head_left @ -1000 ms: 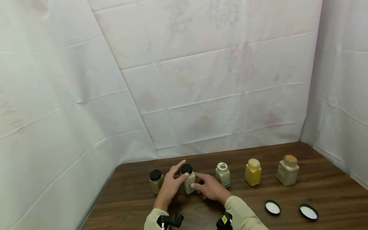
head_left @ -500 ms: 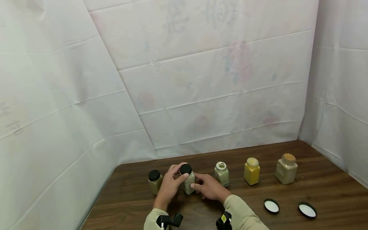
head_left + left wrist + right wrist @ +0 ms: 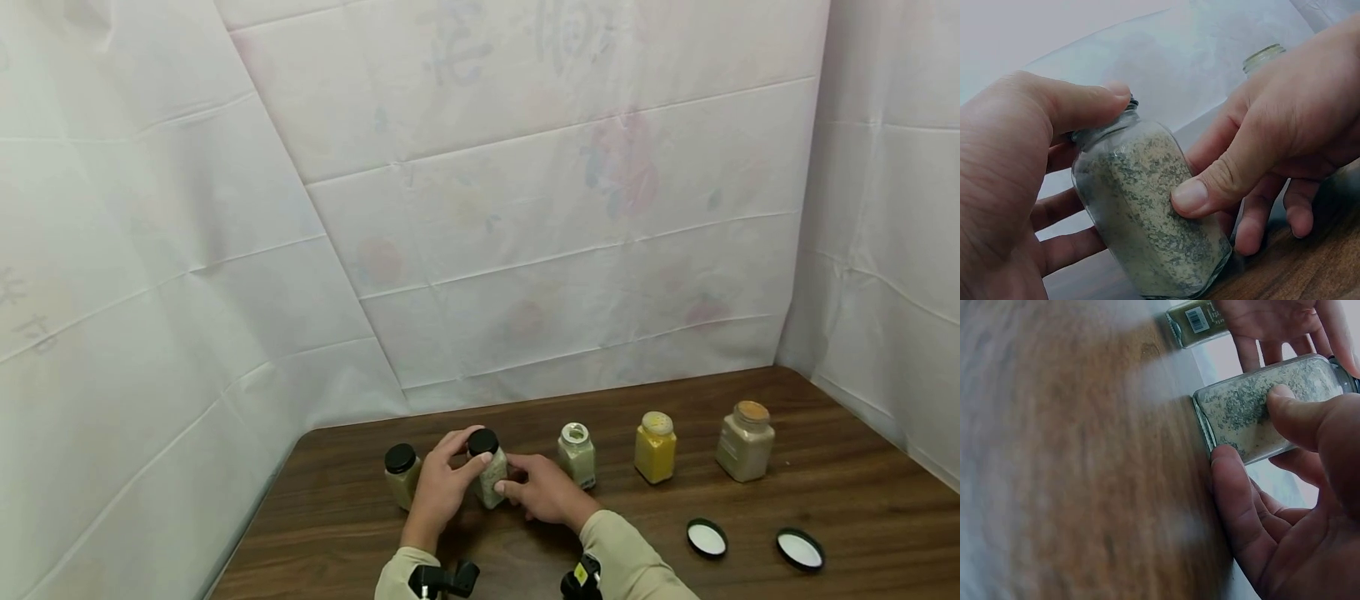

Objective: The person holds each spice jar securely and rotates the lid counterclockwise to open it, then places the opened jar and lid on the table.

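A clear glass spice jar (image 3: 491,482) of pale seasoning flecked with green stands on the table between the hands, slightly tilted. Its black lid (image 3: 482,442) is on. My left hand (image 3: 441,487) grips that lid, thumb at the near side and fingers behind. My right hand (image 3: 550,490) pinches the jar's body; in the left wrist view the right thumb (image 3: 1192,197) presses the glass. Close by my left hand stands another black-lidded jar (image 3: 402,479), partly hidden by it; its barcode label (image 3: 1197,320) shows in the right wrist view.
Right of the hands stand three lidless jars: a pale green one (image 3: 577,458), a yellow one (image 3: 655,450) and a larger beige one (image 3: 745,446) with an orange-brown top. Two upturned lids (image 3: 707,539) lie before them on the wooden table (image 3: 322,517). White sheeting (image 3: 570,275) rises behind.
The whole head view has shifted slightly. Both hands keep their hold on the jar and its lid; the left fingers have drawn in a little closer behind the lid.
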Action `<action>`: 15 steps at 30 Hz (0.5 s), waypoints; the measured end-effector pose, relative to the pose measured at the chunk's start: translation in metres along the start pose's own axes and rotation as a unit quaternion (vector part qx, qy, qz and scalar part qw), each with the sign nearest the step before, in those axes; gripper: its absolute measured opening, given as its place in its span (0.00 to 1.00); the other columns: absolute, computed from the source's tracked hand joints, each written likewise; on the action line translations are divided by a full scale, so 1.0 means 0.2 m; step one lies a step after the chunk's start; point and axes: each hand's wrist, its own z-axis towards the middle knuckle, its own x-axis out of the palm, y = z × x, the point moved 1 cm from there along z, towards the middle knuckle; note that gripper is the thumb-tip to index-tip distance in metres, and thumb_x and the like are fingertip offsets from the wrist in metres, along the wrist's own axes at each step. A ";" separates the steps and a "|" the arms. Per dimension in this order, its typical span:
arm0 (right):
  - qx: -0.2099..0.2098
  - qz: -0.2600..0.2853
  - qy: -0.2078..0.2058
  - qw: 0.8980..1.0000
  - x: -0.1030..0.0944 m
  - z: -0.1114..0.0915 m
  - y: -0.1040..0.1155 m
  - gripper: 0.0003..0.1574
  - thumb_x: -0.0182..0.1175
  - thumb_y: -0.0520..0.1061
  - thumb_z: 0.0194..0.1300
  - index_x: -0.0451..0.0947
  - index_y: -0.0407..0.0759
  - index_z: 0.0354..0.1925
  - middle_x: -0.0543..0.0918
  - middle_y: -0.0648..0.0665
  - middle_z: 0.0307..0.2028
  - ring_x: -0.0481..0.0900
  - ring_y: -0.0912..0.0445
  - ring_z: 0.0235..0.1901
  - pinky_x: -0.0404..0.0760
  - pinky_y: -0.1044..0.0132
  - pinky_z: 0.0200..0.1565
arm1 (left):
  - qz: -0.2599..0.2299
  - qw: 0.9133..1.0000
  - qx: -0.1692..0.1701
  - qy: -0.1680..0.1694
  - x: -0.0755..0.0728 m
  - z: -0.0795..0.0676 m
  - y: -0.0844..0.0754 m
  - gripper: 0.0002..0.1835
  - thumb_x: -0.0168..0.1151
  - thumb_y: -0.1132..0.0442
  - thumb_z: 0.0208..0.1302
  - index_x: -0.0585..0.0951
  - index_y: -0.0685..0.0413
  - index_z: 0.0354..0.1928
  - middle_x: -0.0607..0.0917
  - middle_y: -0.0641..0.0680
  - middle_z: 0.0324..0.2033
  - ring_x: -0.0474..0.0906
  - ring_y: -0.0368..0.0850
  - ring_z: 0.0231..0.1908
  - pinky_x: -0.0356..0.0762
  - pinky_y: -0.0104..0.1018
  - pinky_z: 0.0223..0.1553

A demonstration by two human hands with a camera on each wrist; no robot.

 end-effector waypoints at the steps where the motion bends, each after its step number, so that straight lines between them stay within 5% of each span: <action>1: 0.002 0.000 0.001 1.000 0.00 0.00 0.00 0.32 0.59 0.53 0.63 0.66 0.49 0.64 0.79 0.47 0.32 0.77 0.51 0.27 0.77 0.58 0.22 | -0.001 1.000 -0.002 -0.002 0.00 0.00 0.01 0.20 0.63 0.47 0.58 0.77 0.34 0.53 0.78 0.41 0.48 0.73 0.44 0.46 0.71 0.47 0.45; 5: 0.011 -0.001 0.001 1.000 0.01 -0.01 0.01 0.34 0.59 0.52 0.63 0.65 0.47 0.65 0.79 0.48 0.33 0.77 0.51 0.28 0.77 0.58 0.23 | 0.002 1.000 -0.011 -0.011 0.00 0.00 -0.02 0.20 0.65 0.47 0.56 0.78 0.33 0.52 0.78 0.41 0.47 0.74 0.43 0.46 0.73 0.45 0.45; 12: 0.025 -0.005 -0.004 1.000 0.01 -0.02 0.02 0.36 0.59 0.52 0.63 0.63 0.42 0.66 0.79 0.49 0.37 0.77 0.50 0.27 0.76 0.58 0.23 | -0.019 0.999 -0.012 -0.026 -0.01 -0.04 -0.17 0.18 0.66 0.57 0.57 0.79 0.42 0.51 0.80 0.49 0.46 0.75 0.46 0.46 0.73 0.46 0.45; 15: 0.025 -0.009 -0.002 1.000 0.01 -0.02 0.02 0.37 0.59 0.53 0.63 0.62 0.42 0.66 0.79 0.49 0.37 0.77 0.50 0.26 0.76 0.58 0.23 | -0.021 0.999 -0.018 -0.041 0.00 -0.04 -0.16 0.18 0.66 0.56 0.57 0.79 0.41 0.51 0.80 0.48 0.46 0.76 0.45 0.46 0.74 0.46 0.45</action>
